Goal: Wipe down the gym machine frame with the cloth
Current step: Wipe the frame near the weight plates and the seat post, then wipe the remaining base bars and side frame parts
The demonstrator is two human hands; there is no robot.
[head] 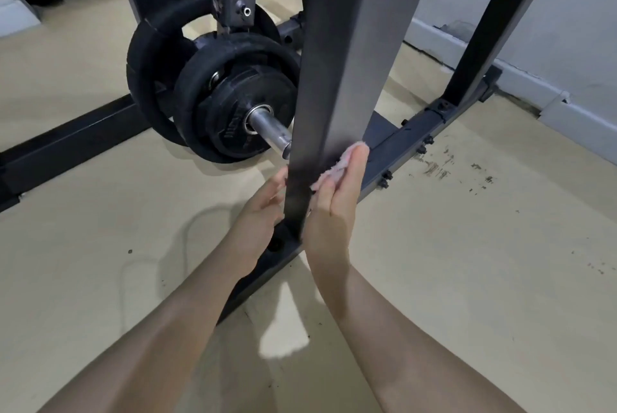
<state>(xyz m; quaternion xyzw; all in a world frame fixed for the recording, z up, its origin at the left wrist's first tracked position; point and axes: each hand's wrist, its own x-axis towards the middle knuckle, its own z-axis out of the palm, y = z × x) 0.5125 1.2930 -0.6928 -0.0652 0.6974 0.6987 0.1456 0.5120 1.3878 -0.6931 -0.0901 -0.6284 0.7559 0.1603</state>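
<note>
- Right hand (pixel 335 202) is pressing the pink cloth (pixel 337 162) flat against the right face of the grey upright post (pixel 337 55), fingers straight, low near the base rail (pixel 267 265).
- Left hand (pixel 263 209) is bracing the post's opposite side — fingers partly hidden, probably loose.
- Judgement: keeping the palm flat and pressure even is covering the whole face — the edges need their own pass.

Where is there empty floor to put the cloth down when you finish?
Bare floor lies right of the right hand, past the bolted base bar. More sits left of the left hand, below the low crossbar. It is crowded behind the upright post, where weight plates hang.
</note>
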